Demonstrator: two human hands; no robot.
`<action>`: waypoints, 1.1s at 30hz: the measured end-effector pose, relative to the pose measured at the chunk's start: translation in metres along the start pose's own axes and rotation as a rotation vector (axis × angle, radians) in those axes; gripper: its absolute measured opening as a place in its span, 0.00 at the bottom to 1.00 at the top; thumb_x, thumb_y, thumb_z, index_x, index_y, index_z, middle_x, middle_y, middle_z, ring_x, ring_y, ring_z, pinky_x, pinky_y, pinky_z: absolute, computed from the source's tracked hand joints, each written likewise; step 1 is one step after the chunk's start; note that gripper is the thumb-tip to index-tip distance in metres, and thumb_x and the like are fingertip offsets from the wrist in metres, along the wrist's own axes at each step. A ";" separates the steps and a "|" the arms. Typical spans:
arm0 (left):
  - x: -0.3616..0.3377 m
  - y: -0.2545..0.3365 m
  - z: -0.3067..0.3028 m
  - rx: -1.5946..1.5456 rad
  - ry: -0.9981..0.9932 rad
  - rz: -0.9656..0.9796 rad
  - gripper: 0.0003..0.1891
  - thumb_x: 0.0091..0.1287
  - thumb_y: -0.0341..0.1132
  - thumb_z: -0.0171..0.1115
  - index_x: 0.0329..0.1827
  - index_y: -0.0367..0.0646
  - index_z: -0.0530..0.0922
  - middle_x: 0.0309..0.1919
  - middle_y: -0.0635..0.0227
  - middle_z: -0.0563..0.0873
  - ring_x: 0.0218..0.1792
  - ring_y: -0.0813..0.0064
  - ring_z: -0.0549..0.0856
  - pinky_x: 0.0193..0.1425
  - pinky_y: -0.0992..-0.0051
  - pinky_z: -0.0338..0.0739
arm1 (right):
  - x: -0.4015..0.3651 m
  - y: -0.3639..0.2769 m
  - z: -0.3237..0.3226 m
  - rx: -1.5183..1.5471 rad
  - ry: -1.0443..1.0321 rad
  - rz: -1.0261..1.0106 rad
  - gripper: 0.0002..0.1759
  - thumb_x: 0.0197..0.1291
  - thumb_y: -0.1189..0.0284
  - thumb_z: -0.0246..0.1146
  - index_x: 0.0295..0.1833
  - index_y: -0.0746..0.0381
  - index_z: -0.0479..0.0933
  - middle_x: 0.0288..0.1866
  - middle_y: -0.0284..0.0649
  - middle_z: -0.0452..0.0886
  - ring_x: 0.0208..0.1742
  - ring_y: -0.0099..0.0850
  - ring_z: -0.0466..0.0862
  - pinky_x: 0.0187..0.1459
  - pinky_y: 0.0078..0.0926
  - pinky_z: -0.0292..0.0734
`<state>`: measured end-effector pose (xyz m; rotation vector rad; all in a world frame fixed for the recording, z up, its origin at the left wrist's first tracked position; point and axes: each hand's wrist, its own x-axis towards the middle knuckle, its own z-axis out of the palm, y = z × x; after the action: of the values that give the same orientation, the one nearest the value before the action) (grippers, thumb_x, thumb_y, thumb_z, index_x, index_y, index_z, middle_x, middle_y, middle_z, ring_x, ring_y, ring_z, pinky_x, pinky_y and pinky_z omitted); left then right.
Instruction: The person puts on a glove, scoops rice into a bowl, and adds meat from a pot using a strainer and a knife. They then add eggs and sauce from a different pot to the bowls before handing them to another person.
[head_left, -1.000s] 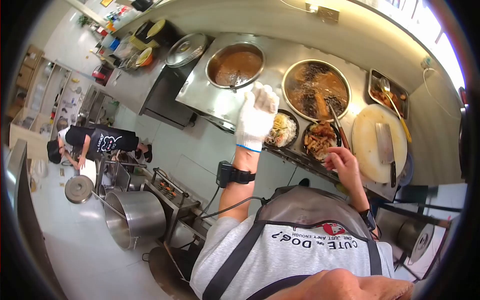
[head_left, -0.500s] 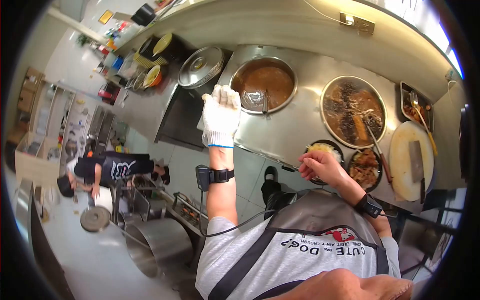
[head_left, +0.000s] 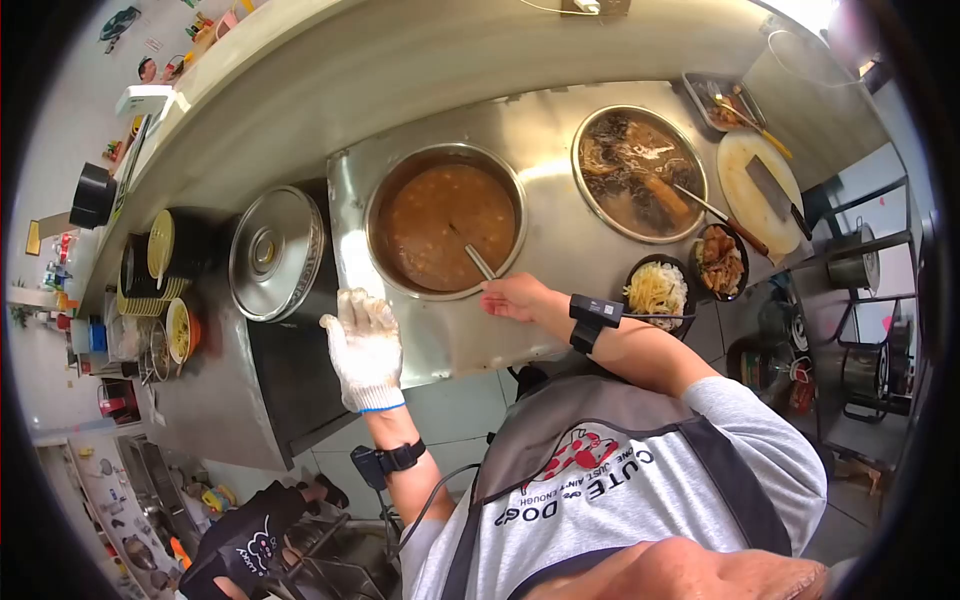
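In the head view, my right hand [head_left: 515,297] is at the near rim of a round steel pot [head_left: 521,215] of thick brown sauce. Its fingers are closed at the end of a metal ladle handle [head_left: 478,260]; the ladle's bowl is hidden under the sauce. My left hand [head_left: 366,345], in a white knit glove, is held palm up with its fingers extended and nothing in it, just left of and nearer than the pot. Two black bowls are to the right: one with rice and pale shreds [head_left: 655,288], one with browned meat [head_left: 720,262].
A second pot [head_left: 640,172] holds dark broth and a long-handled utensil. Farther right, a cleaver [head_left: 775,190] lies on a round cutting board [head_left: 738,175] below a metal tray [head_left: 722,100]. A steel lid [head_left: 275,250] sits at left. Another person [head_left: 250,540] is at lower left.
My right hand has moved left from beside the black bowls to the ladle handle. My gloved left hand is now lower, nearer my body. The view has turned, shifting the counter.
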<state>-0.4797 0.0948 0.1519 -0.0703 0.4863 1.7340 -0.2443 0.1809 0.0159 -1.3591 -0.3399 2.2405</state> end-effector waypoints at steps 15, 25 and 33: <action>0.081 0.022 0.010 0.197 -0.138 -0.191 0.19 0.77 0.46 0.54 0.58 0.39 0.75 0.47 0.61 0.83 0.47 0.64 0.82 0.59 0.64 0.78 | 0.027 -0.021 0.017 -0.244 0.000 -0.135 0.19 0.76 0.58 0.52 0.35 0.60 0.70 0.19 0.27 0.64 0.17 0.19 0.60 0.18 0.20 0.53; 0.178 -0.004 -0.008 1.626 -0.356 0.595 0.16 0.66 0.27 0.64 0.56 0.34 0.80 0.53 0.58 0.84 0.47 0.67 0.84 0.56 0.68 0.79 | -0.045 0.007 0.011 -0.319 -0.054 -0.289 0.18 0.75 0.60 0.52 0.33 0.59 0.66 0.22 0.27 0.64 0.19 0.18 0.60 0.20 0.20 0.53; 0.204 -0.050 -0.017 1.900 -0.601 -0.051 0.12 0.59 0.24 0.61 0.46 0.38 0.82 0.42 0.55 0.84 0.43 0.58 0.87 0.49 0.65 0.81 | -0.108 0.015 0.009 -0.411 -0.010 -0.272 0.19 0.75 0.60 0.53 0.36 0.65 0.69 0.22 0.29 0.65 0.19 0.18 0.61 0.18 0.20 0.54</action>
<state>-0.4819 0.2838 0.0591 1.6621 1.3984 0.5858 -0.2152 0.1110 0.0949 -1.3977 -0.9712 2.0186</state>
